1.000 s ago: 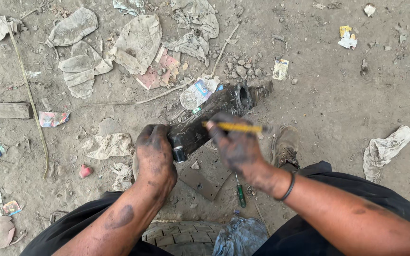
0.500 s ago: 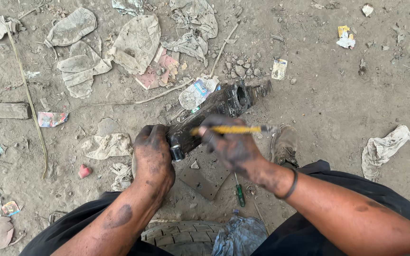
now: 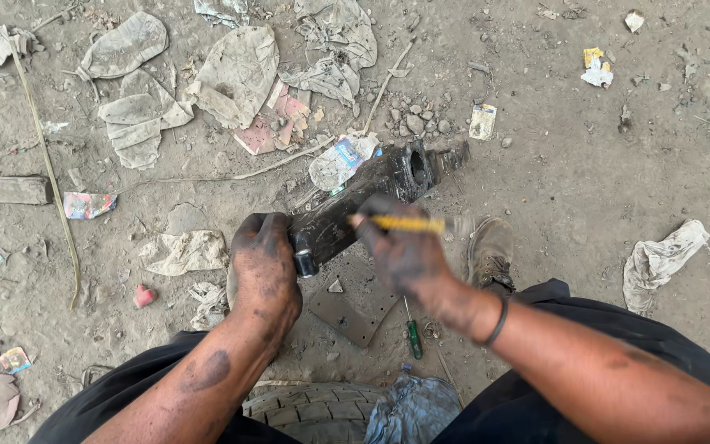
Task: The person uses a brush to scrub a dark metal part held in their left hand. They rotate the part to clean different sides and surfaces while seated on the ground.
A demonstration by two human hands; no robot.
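Note:
A black, greasy metal part (image 3: pixel 371 197), long and blocky with a round hole at its far end, lies tilted on the dirt ground. My left hand (image 3: pixel 263 267), smeared with black grease, grips its near end. My right hand (image 3: pixel 400 251) is blurred and holds a yellow-handled tool (image 3: pixel 408 223) across the top of the part. A black band circles my right wrist. A green-handled screwdriver (image 3: pixel 412 335) lies on the ground just below my right hand, beside a flat metal plate (image 3: pixel 355 306).
Dirty rags and torn paper (image 3: pixel 236 74) litter the ground at the back. A wooden plank (image 3: pixel 6 189) lies at left. A worn shoe (image 3: pixel 491 251) sits right of the part, a crumpled rag (image 3: pixel 659 259) farther right. A tyre (image 3: pixel 314 409) lies between my legs.
My right hand has slid with the yellow-handled tool along the top of the black part, the tool turning more level. My left hand has kept its grip on the near end.

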